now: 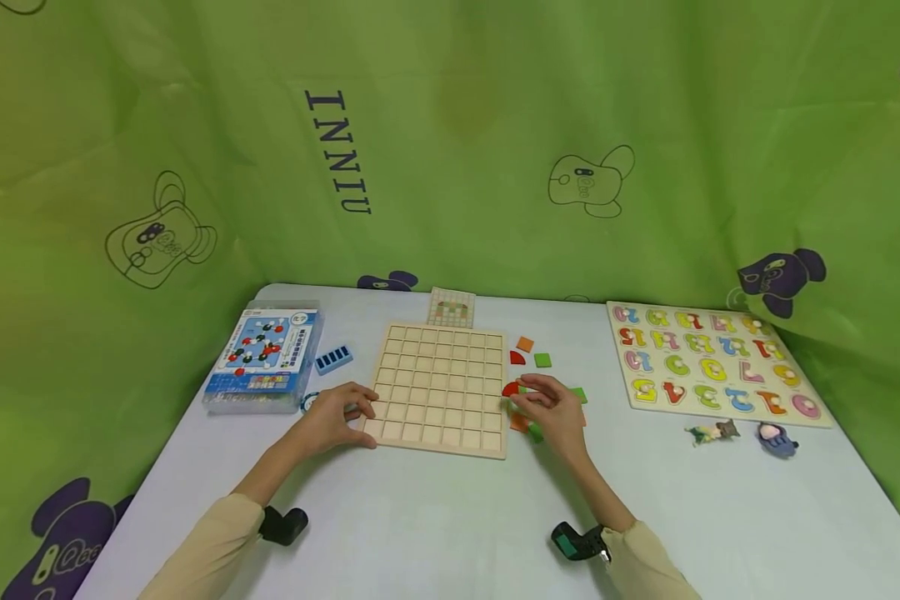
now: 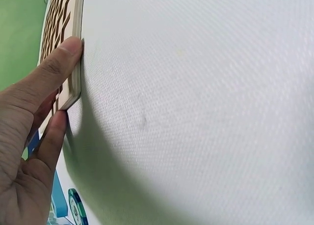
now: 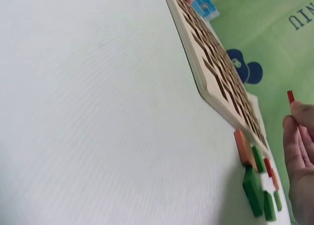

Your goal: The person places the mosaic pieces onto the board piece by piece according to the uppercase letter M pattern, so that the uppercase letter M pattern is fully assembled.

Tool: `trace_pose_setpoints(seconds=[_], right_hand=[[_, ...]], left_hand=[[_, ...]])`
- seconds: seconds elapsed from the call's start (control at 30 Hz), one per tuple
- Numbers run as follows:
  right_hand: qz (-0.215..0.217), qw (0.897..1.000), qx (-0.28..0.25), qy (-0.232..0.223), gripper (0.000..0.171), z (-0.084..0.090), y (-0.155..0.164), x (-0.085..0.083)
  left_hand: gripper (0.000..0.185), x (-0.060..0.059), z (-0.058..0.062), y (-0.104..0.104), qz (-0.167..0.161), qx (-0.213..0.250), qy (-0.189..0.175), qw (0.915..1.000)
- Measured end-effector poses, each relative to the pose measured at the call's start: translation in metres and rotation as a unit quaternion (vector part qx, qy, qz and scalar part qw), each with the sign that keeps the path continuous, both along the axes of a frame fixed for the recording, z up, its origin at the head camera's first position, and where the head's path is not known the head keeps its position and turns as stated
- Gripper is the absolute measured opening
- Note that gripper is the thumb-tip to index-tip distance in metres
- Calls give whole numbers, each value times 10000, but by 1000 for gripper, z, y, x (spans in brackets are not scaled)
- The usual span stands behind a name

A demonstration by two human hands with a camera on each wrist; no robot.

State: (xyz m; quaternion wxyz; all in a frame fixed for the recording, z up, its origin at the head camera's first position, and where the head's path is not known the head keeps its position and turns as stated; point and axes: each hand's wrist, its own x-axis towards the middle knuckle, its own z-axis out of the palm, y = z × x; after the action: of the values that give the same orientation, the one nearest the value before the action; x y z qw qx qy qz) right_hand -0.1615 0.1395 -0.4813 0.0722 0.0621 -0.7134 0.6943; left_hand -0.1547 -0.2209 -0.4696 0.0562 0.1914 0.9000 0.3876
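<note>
A wooden grid board [image 1: 438, 387] with square recesses lies flat on the white table. My left hand [image 1: 332, 419] holds its near left corner, the thumb on the front edge and the fingers at the left side; the left wrist view shows this thumb [image 2: 71, 47] on the rim. Beyond the board's right side, my right hand [image 1: 557, 414] pinches a small red piece [image 3: 290, 96] between thumb and fingertip, raised off the table. Under and around that hand lie loose pieces, among them an orange piece [image 3: 244, 147] and a green piece [image 3: 253, 191], partly hidden in the head view.
Behind the board lies a pattern card [image 1: 452, 308]. At left are a boxed molecule set [image 1: 266, 354], a blue tray-like piece [image 1: 334, 360] and a round token [image 1: 309, 402]. A number puzzle board [image 1: 712, 367] and two small figures [image 1: 712, 432] are at right.
</note>
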Motion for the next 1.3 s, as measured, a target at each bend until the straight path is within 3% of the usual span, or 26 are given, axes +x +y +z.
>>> trace_pose_setpoints(seconds=[0.23,0.47,0.83,1.07,1.3], right_hand=[[-85,9999,69,-82,34,2,-24,-15],[119,9999,5,-119,33,32,-51,-15],[390,9982,144,438,32,31,-91,-31],[464,9972,193,551,30,22,-112,-40],[436,9954,422,740,31,-8,-130,-63]], left_hand=[[32,0,-1,0,58,59,-102,9999],[32,-1,1,1,58,110,-119,9999],[31,1,0,1,80,167,-113,9998],[31,2,0,2,81,172,-164,9997],[30,3,3,3,110,87,-102,9999]])
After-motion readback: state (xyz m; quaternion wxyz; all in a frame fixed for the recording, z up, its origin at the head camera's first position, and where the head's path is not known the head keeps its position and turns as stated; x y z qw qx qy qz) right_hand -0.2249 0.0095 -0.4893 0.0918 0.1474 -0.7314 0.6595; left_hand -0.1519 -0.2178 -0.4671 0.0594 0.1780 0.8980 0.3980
